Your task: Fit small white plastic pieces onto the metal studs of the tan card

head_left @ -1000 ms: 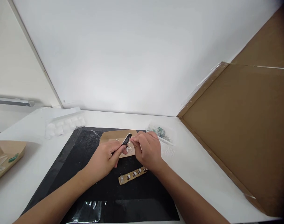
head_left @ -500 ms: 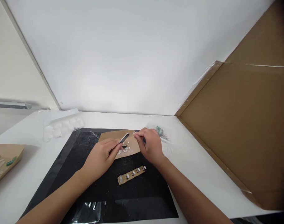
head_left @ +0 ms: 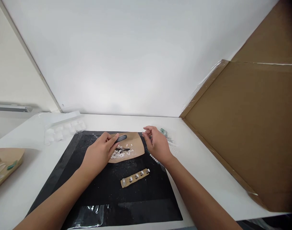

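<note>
1. We hold a dark, round-ended tool (head_left: 122, 138) in our left hand (head_left: 98, 153); the grip is clamped, thumb and fingers closed on it.
2. The tool sits above a brown paper tray (head_left: 134, 139), its rounded end pointing right.
3. Our right hand (head_left: 158, 144) hovers near the tray's right edge, fingers curled and tips close — we cannot tell whether this grip pinches anything small.
4. In the tray we see many small white pieces (head_left: 117, 155) and a thin black scrap (head_left: 123, 149) among them.
5. Nearer us, a tan strip (head_left: 133, 179) lies slantwise on the black mat (head_left: 93, 198); it bears round metallic studs, with white pieces at them.
6. Around the mat, on our white table (head_left: 208, 172), are a clear pack of white items (head_left: 65, 130) at far left, another brown tray (head_left: 17, 154) at left — green and whitish bits inside — and a clear bag (head_left: 163, 131) behind our right hand.
</note>
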Demonstrator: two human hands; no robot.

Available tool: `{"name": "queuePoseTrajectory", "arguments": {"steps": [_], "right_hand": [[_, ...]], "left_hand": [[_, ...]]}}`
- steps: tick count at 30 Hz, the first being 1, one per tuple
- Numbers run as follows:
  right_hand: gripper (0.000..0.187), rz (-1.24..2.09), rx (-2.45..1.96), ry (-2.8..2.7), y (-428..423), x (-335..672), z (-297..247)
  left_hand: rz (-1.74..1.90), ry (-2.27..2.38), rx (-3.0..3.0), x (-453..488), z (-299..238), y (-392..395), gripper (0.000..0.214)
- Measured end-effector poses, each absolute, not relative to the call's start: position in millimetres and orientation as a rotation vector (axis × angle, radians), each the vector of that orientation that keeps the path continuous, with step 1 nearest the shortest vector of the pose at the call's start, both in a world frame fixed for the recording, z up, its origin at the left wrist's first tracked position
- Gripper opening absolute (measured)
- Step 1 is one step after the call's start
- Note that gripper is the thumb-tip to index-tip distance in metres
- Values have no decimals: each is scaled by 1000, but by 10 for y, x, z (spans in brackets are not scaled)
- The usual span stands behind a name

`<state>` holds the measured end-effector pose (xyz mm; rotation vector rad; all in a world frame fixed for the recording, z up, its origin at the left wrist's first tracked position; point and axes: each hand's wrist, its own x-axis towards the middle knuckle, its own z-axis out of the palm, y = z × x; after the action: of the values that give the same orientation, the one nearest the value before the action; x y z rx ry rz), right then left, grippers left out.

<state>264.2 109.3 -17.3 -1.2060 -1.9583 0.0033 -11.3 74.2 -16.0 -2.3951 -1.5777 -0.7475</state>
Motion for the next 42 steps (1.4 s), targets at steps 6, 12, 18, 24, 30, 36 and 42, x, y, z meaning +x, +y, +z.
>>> {"name": "queuePoseTrajectory", "arguments": {"steps": [6, 12, 18, 24, 30, 36, 42], "right_hand": [[20, 24, -1140, -2056, 1108, 2732, -140], [24, 64, -1097, -2112, 1118, 2815, -150], [20, 110, -1069, -2171, 1148, 2935, -157], [14, 173, -1076, -2188, 1148, 3057, -114], [20, 251, -1097, -2207, 1167, 3130, -104], [18, 333, -1121, -2148, 1173, 3084, -124], [6, 337, -1147, -1982, 1136, 2982, -108]], "left_hand": [[-700, -1582, -2402, -115, -171, 763, 36], [-688, -1553, -2416, -127, -192, 779, 34], [-692, -1531, -2415, -143, -195, 770, 33], [-758, -1500, -2418, -148, -194, 772, 32], [-761, -1474, -2439, -140, -169, 749, 38], [-831, -1392, -2440, -134, -172, 762, 34], [-1168, -1416, -2442, -102, -134, 751, 36]]}}
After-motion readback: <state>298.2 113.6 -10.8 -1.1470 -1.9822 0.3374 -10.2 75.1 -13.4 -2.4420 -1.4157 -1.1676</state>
